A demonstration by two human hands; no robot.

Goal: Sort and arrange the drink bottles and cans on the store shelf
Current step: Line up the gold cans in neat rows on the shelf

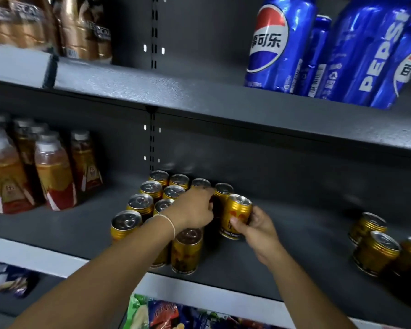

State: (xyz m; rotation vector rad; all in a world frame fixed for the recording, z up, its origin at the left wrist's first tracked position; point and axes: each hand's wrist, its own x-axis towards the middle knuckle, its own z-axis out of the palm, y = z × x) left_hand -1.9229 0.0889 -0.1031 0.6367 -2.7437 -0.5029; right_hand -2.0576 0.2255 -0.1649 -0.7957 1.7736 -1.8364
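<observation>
Two bare forearms reach up from the bottom edge toward the dark grey metal middle shelf [294, 245], above a lower shelf of blurred, brightly coloured snack packets [157, 312].

At far left on the middle shelf stand clear plastic bottles of amber drink with white caps and red-and-gold labels [50, 172]; their writing is too blurred to read. Next comes the block of short gold aluminium cans with silver pull-tab tops [140, 203], packed in tidy rows running back toward the rear panel. The left hand [192, 211], a thin pale bracelet on its wrist, lies over the right side of that block with fingers curled down among the cans; whether it grips one or only steadies them I cannot tell.

Just beside it, the right hand [256, 224] is closed around one gold can [237, 216], held tilted at the block's right edge, close to the rearmost can there. Small print along its base is illegible.

Done well, the step would be to bring this can upright, set it flat on the shelf touching its neighbours, and turn the label forward, while the left hand keeps the row from toppling. Well apart at far right, a loose cluster of the same gold cans [375, 248] is not yet gathered in.

On the upper shelf, bronze bottles at left read "NESCAFE" [81, 32], partly blurred; tall blue aluminium bottles at right read "PEPSI" [365, 51] alongside Chinese characters.
</observation>
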